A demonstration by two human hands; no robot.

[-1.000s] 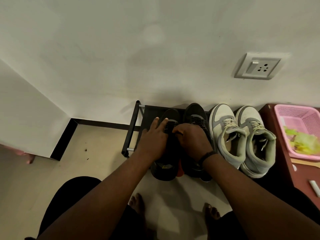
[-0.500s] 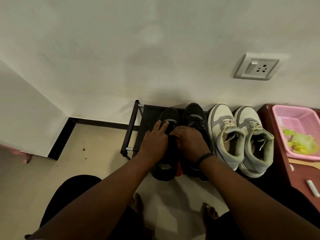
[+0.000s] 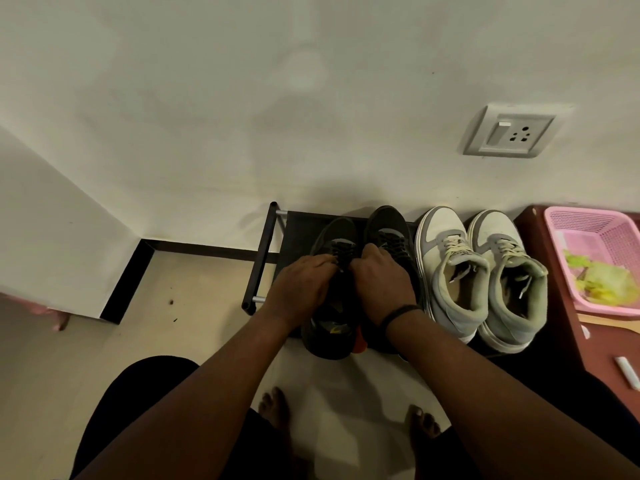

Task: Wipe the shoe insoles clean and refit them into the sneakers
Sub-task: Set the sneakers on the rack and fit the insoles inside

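Observation:
Two black sneakers stand side by side on a low black shoe rack (image 3: 263,258). My left hand (image 3: 301,289) and my right hand (image 3: 381,282) both grip the laced top of the left black sneaker (image 3: 330,327), fingers curled at its laces. The right black sneaker (image 3: 388,226) is partly hidden under my right hand. A pair of white and grey sneakers (image 3: 481,278) stands to the right on the same rack, openings facing me. No insole is plainly visible.
A brown table (image 3: 609,341) stands at the right with a pink basket (image 3: 595,233) holding something yellow-green. A wall socket (image 3: 512,133) sits above. My bare feet (image 3: 346,414) are on the pale floor below the rack; the wall is close behind.
My left fingers, earlier straight over the shoe's toe, have curled in at the laces. Both hands have drawn closer together on the left black sneaker.

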